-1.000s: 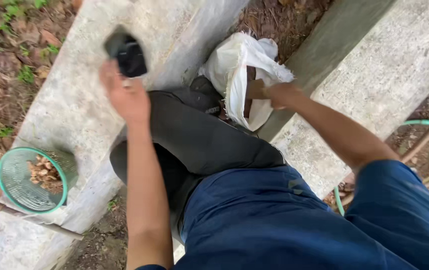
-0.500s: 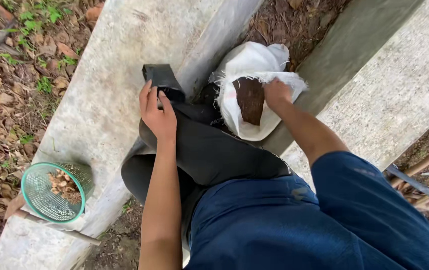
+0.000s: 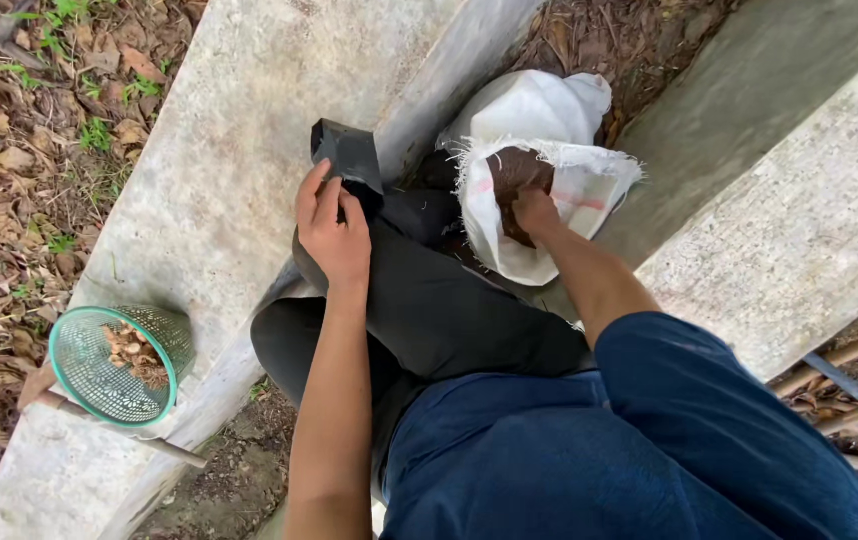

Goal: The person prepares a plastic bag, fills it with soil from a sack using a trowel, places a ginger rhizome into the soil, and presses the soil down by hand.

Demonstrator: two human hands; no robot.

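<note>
left hand holding black bag, right hand in sack

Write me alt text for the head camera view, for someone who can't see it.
Seen from above, a person's left hand holds a small black plastic bag open beside a concrete slab, while the right hand reaches into a white woven sack of dark brown soil. A green mesh basket with dry scraps sits on the slab's lower left, amid leaf litter.

one head-worn camera looks steeply down, close over the lap.
</note>
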